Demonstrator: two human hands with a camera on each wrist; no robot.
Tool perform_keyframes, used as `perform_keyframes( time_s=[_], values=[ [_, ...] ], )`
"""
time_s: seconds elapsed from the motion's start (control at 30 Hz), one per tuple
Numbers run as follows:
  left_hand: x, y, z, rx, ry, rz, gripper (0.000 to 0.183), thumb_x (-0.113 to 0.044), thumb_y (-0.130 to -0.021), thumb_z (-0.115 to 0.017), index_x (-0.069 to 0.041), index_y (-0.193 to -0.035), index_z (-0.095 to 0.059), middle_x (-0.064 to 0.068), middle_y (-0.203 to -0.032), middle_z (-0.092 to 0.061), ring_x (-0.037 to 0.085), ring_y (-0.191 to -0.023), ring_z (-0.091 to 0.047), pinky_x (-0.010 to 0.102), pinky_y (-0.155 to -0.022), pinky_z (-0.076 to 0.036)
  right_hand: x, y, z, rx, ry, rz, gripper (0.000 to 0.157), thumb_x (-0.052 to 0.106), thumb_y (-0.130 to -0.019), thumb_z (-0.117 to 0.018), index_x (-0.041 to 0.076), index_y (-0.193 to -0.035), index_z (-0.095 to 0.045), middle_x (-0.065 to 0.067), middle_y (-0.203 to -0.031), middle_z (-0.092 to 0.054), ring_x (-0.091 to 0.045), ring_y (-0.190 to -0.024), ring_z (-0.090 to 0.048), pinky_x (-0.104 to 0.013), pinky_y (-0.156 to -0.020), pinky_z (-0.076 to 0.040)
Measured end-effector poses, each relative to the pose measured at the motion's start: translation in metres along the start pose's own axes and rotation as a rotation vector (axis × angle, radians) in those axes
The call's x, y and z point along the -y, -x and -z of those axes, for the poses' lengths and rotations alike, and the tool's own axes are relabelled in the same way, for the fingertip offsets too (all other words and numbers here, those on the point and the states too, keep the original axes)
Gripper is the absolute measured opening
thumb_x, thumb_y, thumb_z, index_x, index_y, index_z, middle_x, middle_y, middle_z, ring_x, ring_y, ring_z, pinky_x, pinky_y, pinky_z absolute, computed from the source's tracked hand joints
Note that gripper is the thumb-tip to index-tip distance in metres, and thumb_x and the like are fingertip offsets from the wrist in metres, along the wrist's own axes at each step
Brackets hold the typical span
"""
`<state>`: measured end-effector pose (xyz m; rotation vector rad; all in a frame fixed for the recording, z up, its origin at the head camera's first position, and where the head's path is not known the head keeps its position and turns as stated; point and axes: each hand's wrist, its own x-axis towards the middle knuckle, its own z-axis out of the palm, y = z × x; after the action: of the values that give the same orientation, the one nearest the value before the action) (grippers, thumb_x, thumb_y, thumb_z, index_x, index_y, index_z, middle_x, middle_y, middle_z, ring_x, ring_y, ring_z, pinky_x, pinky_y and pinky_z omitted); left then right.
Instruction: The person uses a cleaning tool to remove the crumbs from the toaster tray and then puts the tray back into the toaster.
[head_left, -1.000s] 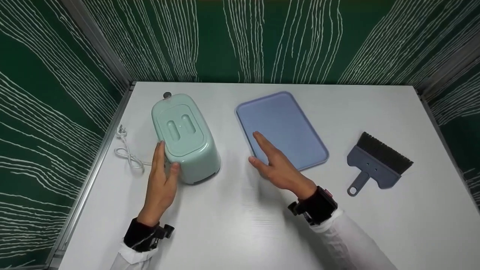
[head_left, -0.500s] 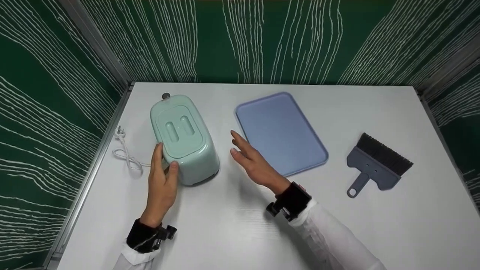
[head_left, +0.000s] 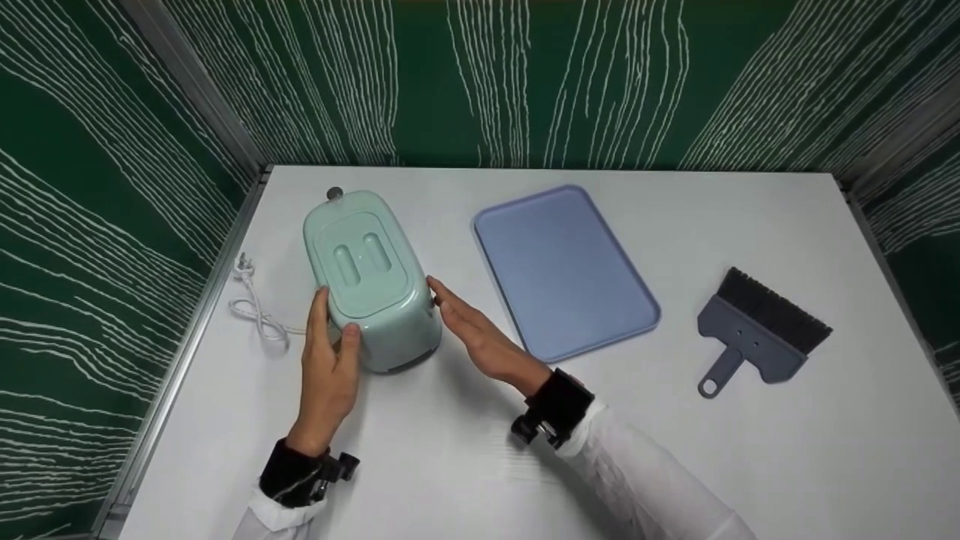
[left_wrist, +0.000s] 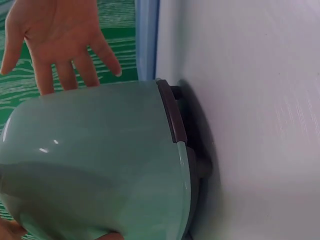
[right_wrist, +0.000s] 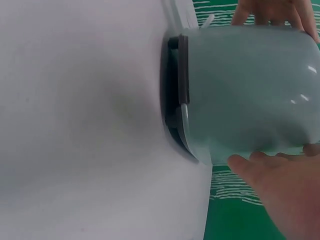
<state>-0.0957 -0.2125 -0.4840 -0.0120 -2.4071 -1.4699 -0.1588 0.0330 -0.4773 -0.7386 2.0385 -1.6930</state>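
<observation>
- Although already bracketing the toaster (head_left: 360,296) on the left of the desk (head_left: 420,480) from both sides, not yet lifting, tilting or turning it, as far as can be judged.
- Touching its left wall with the left hand (head_left: 326,382), open, with fingers fairly straight and thumb against the near end.
- Holding the right hand (head_left: 484,345) open along the right wall, with fingers extended; cannot tell for sure whether pressing or only just beside it.
- Seemingly done: reaching both sides of the toaster. Seemingly not begun: closing in on a firm grip, or shifting it at all.
- Compared with one second ago, brought the right hand leftward from over the tray (head_left: 566,262) to beside the toaster.
- Left the left hand in practically the same spot; moved neither toaster, tray nor brush (head_left: 754,341) visibly.
</observation>
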Motion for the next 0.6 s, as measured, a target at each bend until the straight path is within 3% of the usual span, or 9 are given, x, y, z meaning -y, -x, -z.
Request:
perform_keyframes(
  time_s=[0.13,0.33,0.6],
  values=[
    [-0.0009,0.001,-0.0016,0.002,0.014,0.0,0.065,-0.027,-0.112,-0.047,-0.012,-0.168,-0.016,0.01,-0.173,-0.014,0.024,-0.158,-0.017,0.056,-0.122,-0.03,-0.0012,-0.0014,-0.0035,0.012,0.0,0.008,0.063,0.045,-0.115,-0.022,0.012,-0.168,-0.012,-0.005,-0.174,-0.014,-0.025,-0.159,-0.016,-0.045,-0.129,-0.013],
    [-0.0029,0.003,-0.0031,0.011,0.029,0.013,0.066,-0.028,-0.113,-0.044,-0.014,-0.169,-0.011,0.007,-0.174,-0.013,0.022,-0.156,-0.02,0.051,-0.119,-0.036,0.0004,-0.0006,-0.0024,0.021,-0.029,-0.016,0.06,0.044,-0.115,-0.02,0.017,-0.169,-0.015,-0.001,-0.173,-0.019,-0.024,-0.157,-0.023,-0.049,-0.128,-0.015],
    [-0.0063,0.0051,-0.0059,0.006,-0.006,0.014,0.066,-0.027,-0.114,-0.043,-0.013,-0.169,-0.009,0.008,-0.174,-0.011,0.023,-0.157,-0.018,0.051,-0.122,-0.031,0.0039,0.0023,-0.0033,0.02,-0.048,-0.032,0.058,0.04,-0.116,-0.019,0.016,-0.169,-0.015,-0.003,-0.173,-0.021,-0.025,-0.156,-0.024,-0.052,-0.127,-0.019]
  ],
)
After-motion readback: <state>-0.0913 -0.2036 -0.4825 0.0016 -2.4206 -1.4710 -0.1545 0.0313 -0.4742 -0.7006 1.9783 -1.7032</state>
